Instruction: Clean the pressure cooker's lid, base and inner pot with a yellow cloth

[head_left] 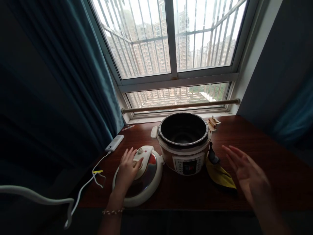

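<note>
Fingers spread and thumb apart, my left hand (128, 165) is over the handle of a round pressure cooker lid (155, 182). Whether it touches the handle is hard to tell. The lid, cream-rimmed with a shiny top, lies on the table left of the electric pressure cooker (168, 160). Uncovered, the cooker stands upright with a dark inner pot (183, 130) inside and a control panel facing me. My right hand (249, 174) hovers open and slightly blurred to the right of a yellow and dark cloth item (221, 174), holding nothing. That item lies against the cooker's right side.
The dark red wooden table (264, 156) meets a barred window (174, 75) at the back. A white power bank (114, 143) lies at the left, with a white cable (81, 191) hanging over the edge. Blue curtains (80, 65) border the left side.
</note>
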Available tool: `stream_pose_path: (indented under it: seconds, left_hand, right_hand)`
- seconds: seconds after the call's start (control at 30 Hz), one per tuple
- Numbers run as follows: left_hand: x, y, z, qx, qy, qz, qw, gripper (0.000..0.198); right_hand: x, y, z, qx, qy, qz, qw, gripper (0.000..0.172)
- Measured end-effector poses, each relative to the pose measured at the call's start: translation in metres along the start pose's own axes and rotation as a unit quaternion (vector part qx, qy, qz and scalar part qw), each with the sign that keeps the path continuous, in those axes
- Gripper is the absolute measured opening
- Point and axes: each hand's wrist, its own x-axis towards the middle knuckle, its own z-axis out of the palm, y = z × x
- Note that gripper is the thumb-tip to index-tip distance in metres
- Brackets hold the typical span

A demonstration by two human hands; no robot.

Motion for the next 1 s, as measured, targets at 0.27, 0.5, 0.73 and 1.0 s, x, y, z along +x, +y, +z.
stream_pose_path:
  seconds: [0.27,0.5,0.73,1.0]
  left_hand:
    - [-0.017,-0.037,0.024,0.048,-0.121,0.095,0.987,0.049]
    - [0.006,-0.046,0.016,-0.011,-0.122,0.138,0.983,0.028]
    - [0.014,-0.057,0.002,-0.047,-0.098,0.146,0.983,0.025]
    - [-0.010,-0.070,-0.070,0.165,0.009,0.249,0.954,0.026]
  right_hand:
    - [-0.060,0.049,-0.055,-0.045,0.026,0.212,0.976,0.040]
    - [-0.067,0.053,-0.080,-0.070,0.095,0.234,0.965,0.049]
    - [-0.068,0.047,-0.068,-0.062,0.080,0.215,0.971,0.047]
    - [-0.060,0.043,-0.062,-0.073,0.043,0.226,0.971,0.045]
